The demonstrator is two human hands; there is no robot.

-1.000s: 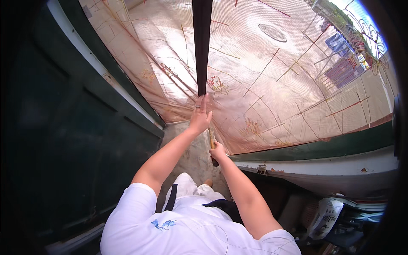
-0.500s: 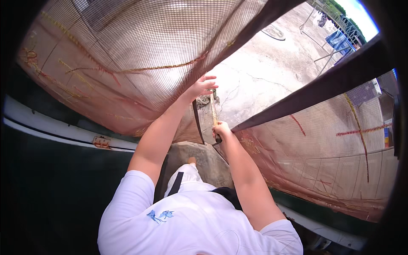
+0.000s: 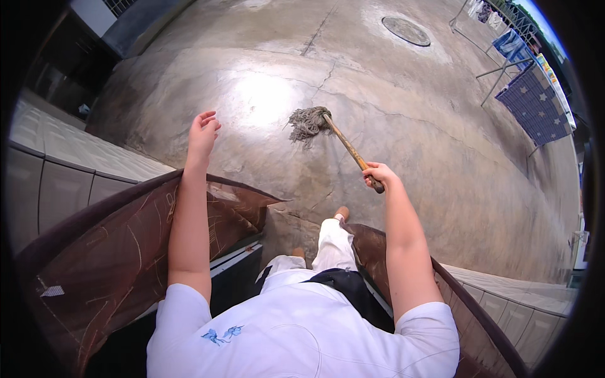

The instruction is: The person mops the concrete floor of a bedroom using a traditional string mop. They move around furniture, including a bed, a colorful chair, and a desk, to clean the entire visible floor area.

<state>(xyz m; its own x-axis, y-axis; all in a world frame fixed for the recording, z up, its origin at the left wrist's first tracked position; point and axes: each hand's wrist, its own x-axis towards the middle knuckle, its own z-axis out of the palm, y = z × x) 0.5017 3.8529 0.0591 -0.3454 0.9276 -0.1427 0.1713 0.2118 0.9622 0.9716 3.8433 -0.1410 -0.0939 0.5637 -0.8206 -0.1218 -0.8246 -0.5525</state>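
A string mop (image 3: 345,140) with grey strands and a worn wooden handle slants out ahead of me. My right hand (image 3: 381,174) is closed around the handle near its dark end. The mop's strands are bunched at the far end of the handle, over the concrete. Out to the left, my left hand (image 3: 203,135) holds nothing, its fingers loosely bent and apart. My left forearm presses against a brown mesh door curtain (image 3: 120,261) with a dark border. The other curtain panel (image 3: 367,242) hangs beside my right forearm and leg.
Cracked concrete floor (image 3: 428,164) stretches ahead, with a round cover (image 3: 406,31) set into it. A metal drying rack (image 3: 498,75) stands at the far right, with a star-patterned dark cloth (image 3: 535,104) on it. Pale tiled wall (image 3: 69,151) flanks the doorway.
I have come forward through the curtain, and its panels now lie apart at my sides. My left hand has swung left, away from the mop; my right hand has carried the mop rightward.
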